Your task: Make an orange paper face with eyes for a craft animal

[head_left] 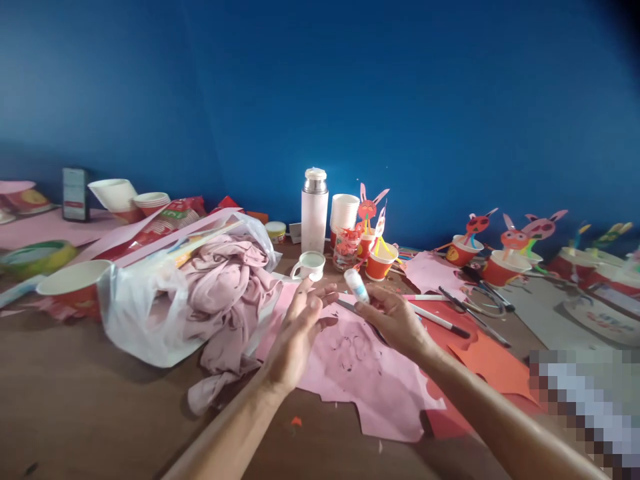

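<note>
My right hand [397,320] is closed, thumb against fingers, at the lower end of a tilted white glue stick [356,285] with a blue label. A thin grey sliver [346,305] points left from its thumb tip; what it is I cannot make out. My left hand [300,327] faces it, fingers spread and slightly bent, with nothing visible in it. Beneath both hands lies pink paper [370,373] with cut edges and dark drawn marks. Red paper [450,420] lies partly under it on the right.
A thermos [315,220], a white mug [309,265] and stacked paper cups [344,213] stand behind my hands. At left is a plastic bag [150,320] beside crumpled pink cloth [225,273]. Markers [440,320] and cups with paper rabbits [507,267] are at right.
</note>
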The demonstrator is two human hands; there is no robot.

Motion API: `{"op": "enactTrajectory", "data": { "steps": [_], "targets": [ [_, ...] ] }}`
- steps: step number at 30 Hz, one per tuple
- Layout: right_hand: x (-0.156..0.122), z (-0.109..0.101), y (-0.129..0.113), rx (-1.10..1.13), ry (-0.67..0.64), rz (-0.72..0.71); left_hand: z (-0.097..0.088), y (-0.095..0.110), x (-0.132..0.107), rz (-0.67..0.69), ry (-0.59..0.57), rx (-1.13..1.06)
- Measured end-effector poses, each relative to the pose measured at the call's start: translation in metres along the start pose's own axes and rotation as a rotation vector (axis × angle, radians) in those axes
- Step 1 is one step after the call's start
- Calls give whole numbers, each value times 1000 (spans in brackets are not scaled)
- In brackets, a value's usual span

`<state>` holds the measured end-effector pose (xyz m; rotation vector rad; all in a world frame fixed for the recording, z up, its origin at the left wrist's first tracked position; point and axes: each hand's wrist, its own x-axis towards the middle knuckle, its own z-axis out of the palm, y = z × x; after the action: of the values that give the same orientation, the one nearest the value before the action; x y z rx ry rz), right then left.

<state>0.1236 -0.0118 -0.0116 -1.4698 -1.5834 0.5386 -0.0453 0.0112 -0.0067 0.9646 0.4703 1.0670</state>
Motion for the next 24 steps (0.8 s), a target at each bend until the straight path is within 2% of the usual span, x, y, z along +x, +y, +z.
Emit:
{"op": "enactTrajectory", "data": {
  "steps": [3, 9, 15, 20, 24],
  "targets": [
    [3, 2, 11, 14, -14, 35, 0, 4, 4, -27, 92, -45],
    [-4, 19, 15, 53, -83, 80, -2, 5, 5, -15, 103, -66],
    [-3, 22, 10, 115, -132, 85, -4, 8, 6, 28, 152, -132],
    [-9, 29, 5, 212, -156, 63, -3, 9, 6, -20, 95, -247],
    [-13, 33, 3, 223, -144, 52, -1, 7, 5, -35, 49, -253]
  ]
}}
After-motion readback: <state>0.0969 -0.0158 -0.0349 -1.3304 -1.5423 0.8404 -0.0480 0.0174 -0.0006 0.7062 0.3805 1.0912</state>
